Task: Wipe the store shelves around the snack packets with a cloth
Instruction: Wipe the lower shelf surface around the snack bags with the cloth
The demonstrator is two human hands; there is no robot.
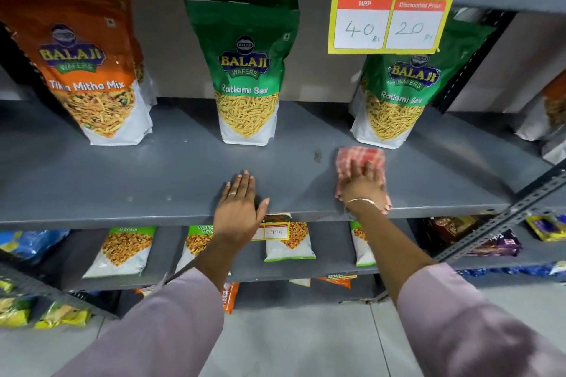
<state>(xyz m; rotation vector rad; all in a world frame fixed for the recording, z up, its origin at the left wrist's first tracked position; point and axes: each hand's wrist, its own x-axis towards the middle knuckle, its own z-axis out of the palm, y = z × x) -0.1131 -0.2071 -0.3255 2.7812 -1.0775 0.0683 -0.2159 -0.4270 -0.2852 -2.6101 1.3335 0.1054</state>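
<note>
A red-and-white checked cloth point(361, 157) lies flat on the grey metal shelf point(122, 180), just in front of the right green Ratlami Sev packet point(395, 95). My right hand point(364, 185) presses down on the cloth, fingers spread over it. My left hand point(240, 205) rests flat and empty on the shelf's front edge, fingers apart, in front of the middle green Ratlami Sev packet point(248, 79). An orange Tikha Mitha Mix packet point(82, 64) stands at the left. A small dark smudge point(317, 156) marks the shelf just left of the cloth.
A yellow-green price card point(389, 9) hangs from the shelf above, over the right packet. Lower shelves hold several snack packets point(122, 251). A slotted metal upright point(505, 220) runs diagonally at the right. More packets point(551, 119) stand at the far right.
</note>
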